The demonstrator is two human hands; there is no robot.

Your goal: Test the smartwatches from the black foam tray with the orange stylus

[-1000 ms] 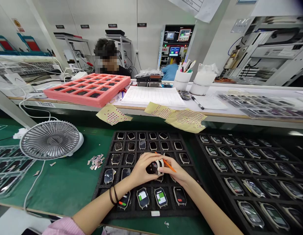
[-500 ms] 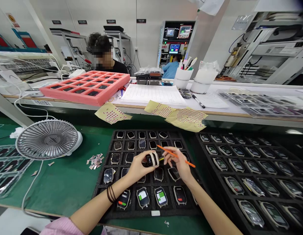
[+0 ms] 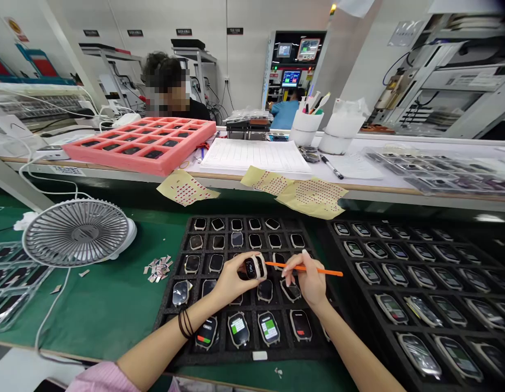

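Observation:
My left hand (image 3: 236,276) is closed around a smartwatch case (image 3: 251,268), its dark lit screen turned left and its pale edge facing my right hand. My right hand (image 3: 305,275) grips a thin orange stick (image 3: 328,271), held nearly level. The stick's left tip meets or almost meets the watch's edge; actual contact cannot be made out. Both hands are above a black foam tray (image 3: 219,353) of smartwatch cases in compartments. In its front row, a watch (image 3: 269,329) shows a green and white screen, and another watch (image 3: 300,325) shows red.
A second black tray (image 3: 360,337) of watches stands right. Left are a grey fan (image 3: 78,233), its cable and small scattered pieces (image 3: 157,268). The shelf above carries a pink foam tray (image 3: 170,160), papers (image 3: 254,155) and a pen cup (image 3: 305,128). A person (image 3: 166,81) sits beyond.
My right hand has lowered slightly and moved right, swinging the orange stick from a slant to nearly level, its tip now at the watch. A yellow bit beside the watch no longer shows.

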